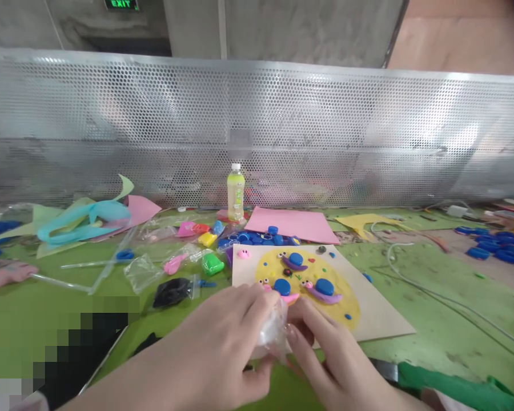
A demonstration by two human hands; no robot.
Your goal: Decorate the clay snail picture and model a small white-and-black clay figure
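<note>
Between my two hands is a small clear plastic bag with something white in it. My left hand pinches it from the left. The fingers of my right hand are closed on its right side. Just beyond lies a pale sheet with a yellow round patch, partly hidden by my hands. On it are snail-like figures with blue bottle caps for shells and purple or pink clay bodies, plus small coloured dots. A bag of black clay and a bag of green clay lie left of the sheet.
A drink bottle stands at the back before a perforated metal screen. Pink paper lies behind the sheet. A green-handled tool is at lower right, a white cable beyond. Another person's hand shows at far left.
</note>
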